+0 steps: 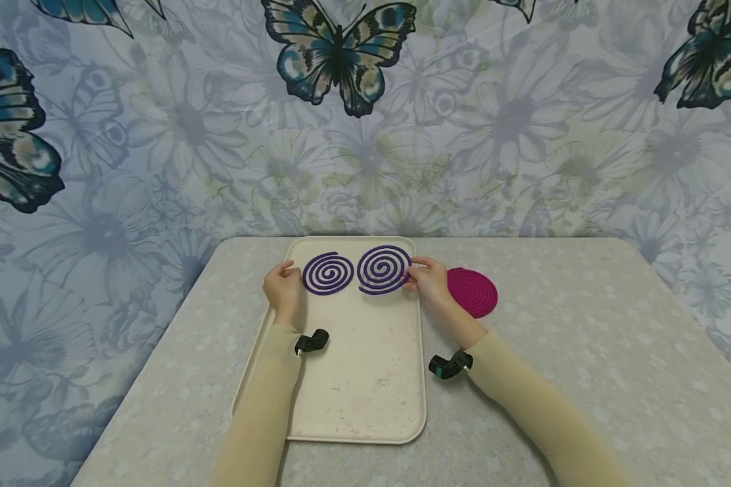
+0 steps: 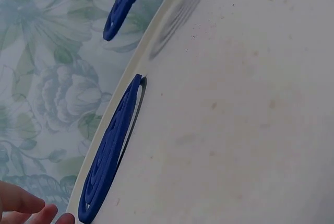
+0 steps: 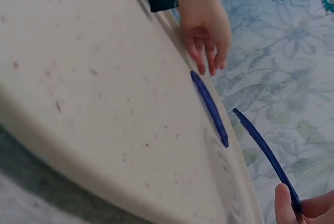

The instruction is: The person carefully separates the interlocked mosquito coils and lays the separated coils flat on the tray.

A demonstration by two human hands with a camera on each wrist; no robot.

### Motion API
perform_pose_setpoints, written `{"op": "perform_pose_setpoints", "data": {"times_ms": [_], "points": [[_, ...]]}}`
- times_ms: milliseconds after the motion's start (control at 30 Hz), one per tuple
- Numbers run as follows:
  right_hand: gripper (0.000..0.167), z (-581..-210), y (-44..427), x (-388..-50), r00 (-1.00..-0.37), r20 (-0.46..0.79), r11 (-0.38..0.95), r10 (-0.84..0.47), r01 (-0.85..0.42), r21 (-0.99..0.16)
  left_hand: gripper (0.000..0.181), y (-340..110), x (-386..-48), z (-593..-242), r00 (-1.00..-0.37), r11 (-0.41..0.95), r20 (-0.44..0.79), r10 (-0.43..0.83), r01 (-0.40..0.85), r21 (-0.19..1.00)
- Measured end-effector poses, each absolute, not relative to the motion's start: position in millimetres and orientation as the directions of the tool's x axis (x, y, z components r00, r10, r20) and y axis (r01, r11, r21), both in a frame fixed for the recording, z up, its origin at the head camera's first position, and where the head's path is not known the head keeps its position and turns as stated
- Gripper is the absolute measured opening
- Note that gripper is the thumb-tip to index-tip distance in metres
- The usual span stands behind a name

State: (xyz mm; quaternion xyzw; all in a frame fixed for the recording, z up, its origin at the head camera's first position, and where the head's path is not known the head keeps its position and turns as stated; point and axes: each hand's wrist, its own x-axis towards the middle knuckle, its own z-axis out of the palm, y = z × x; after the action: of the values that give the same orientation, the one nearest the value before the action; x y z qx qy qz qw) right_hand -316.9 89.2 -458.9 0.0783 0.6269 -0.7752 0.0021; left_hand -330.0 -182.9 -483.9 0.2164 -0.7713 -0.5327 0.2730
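From my spot far away, I can see 2 hands at work over a cream tray (image 1: 353,379). The tray lies on a pale table (image 1: 572,304).

The right hand (image 1: 431,279) pinches the right spiral (image 1: 382,268) by its outer edge. The thumb and fingers are closed on it, 1 side each. This spiral is up in the air over the far end of the tray — I can see its shadow on the tray below. It looks purple from the head view, but blue from the 2 wrist views.

The left hand (image 1: 283,291) is at the far left side of the tray. Its fingers are loose and a bit bent, with small gaps between them, and they have hold of nothing. The fingertips are just beside the left spiral (image 1: 329,273); I can't tell if they touch it. That spiral lies on the tray, close to the far rim, and it is the same colour.

A dark pink coil (image 1: 474,292) lies flat on the table, to the right of the tray — part of it is behind the right hand's wrist.

Both arms have yellow sleeves (image 1: 258,412). Behind the table I see a flowery backdrop (image 1: 371,169) with big blue butterflies (image 1: 339,57).
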Motion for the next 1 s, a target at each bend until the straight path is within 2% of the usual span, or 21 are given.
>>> {"op": "perform_pose_setpoints", "data": {"times_ms": [200, 333, 467, 600, 700, 833, 1000], "points": [[0.031, -458, 83, -321, -0.984, -0.142, -0.218, 0.109, 0.115, -0.969, 0.027, -181, -329, -482, -0.757, 0.324, 0.2, -0.622, -0.016, 0.946], [0.035, -459, 81, -324, -0.977, -0.176, -0.176, 0.118, 0.154, -0.972, 0.027, -182, -329, -480, -0.756, 0.307, 0.212, -0.619, 0.015, 0.952], [0.034, -484, 83, -343, -0.979, -0.142, -0.171, 0.145, 0.116, -0.978, 0.027, -183, -330, -480, -0.766, 0.304, 0.21, -0.607, 0.021, 0.953], [0.025, -549, 94, -388, -0.991, -0.008, -0.196, 0.134, -0.018, -0.98, 0.027, -185, -331, -481, -0.763, 0.303, 0.206, -0.612, 0.015, 0.953], [0.034, -557, 98, -396, -0.985, -0.038, -0.086, 0.166, 0.023, -0.996, 0.027, -184, -331, -481, -0.76, 0.293, 0.213, -0.614, 0.032, 0.956], [0.053, -491, 91, -349, -0.964, -0.164, 0.003, 0.209, 0.168, -0.986, 0.028, -185, -331, -480, -0.764, 0.271, 0.214, -0.608, 0.053, 0.961], [0.05, -455, 98, -319, -0.967, -0.194, -0.046, 0.164, 0.189, -0.981, 0.03, -186, -329, -480, -0.762, 0.228, 0.199, -0.617, 0.069, 0.971]]}}
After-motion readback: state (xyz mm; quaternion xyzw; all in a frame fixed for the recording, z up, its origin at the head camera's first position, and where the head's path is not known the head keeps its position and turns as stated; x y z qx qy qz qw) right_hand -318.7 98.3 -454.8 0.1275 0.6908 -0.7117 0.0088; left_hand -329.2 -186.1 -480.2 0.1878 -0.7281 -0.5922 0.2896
